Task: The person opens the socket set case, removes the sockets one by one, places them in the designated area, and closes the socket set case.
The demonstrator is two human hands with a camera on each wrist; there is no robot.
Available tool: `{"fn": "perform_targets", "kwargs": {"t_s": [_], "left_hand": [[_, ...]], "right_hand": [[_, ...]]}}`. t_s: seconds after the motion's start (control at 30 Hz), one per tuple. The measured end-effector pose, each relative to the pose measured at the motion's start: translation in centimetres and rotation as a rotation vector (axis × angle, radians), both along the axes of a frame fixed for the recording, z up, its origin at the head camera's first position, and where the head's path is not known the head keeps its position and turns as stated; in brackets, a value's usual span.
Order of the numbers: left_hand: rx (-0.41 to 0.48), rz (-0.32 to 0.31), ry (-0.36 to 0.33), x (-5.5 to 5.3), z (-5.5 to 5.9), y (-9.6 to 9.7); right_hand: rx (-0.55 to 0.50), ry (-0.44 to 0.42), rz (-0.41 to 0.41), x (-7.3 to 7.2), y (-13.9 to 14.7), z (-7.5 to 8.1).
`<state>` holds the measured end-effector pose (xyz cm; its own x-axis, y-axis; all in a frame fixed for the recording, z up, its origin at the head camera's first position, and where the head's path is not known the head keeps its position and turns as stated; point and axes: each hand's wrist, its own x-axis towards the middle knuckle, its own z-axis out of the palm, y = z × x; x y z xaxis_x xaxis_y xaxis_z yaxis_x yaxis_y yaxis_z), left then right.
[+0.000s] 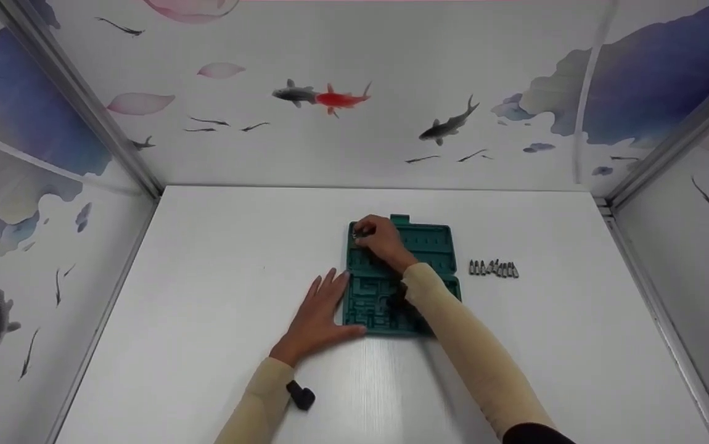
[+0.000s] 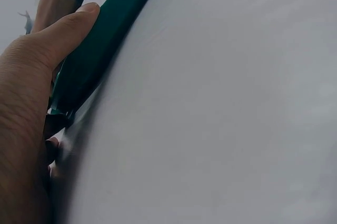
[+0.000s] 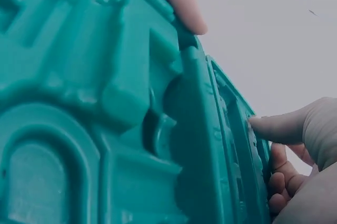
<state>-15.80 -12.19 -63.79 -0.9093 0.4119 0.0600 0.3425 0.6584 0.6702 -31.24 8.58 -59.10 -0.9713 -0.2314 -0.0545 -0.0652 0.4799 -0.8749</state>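
Observation:
A green plastic tool case [image 1: 372,302] lies unfolded on the table, with moulded slots in both halves. My right hand [image 1: 382,237] is over the far left corner of its far half, thumb and fingers curled around a small dark metal bit [image 1: 357,234], mostly hidden by the fingers. In the right wrist view, the right thumb [image 3: 279,126] is at the edge of that half. My left hand [image 1: 320,314] lies spread along the near half's left side, fingertips at its edge and thumb [image 2: 71,29] against the front side.
Several small metal bits [image 1: 493,269] lie in a row on the white table [image 1: 225,259], right of the case. Printed panels with fish and leaves wall in the table at the back and both sides. My right forearm crosses over the near half of the case.

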Motion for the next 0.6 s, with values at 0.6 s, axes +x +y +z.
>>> {"fn": "perform_targets", "kwargs": {"t_s": [0.6], "left_hand": [[-0.021,-0.005,0.006,-0.16,0.26,0.28]], "right_hand": [[-0.01,0.143,-0.124,0.3,-0.75,-0.91]]}}
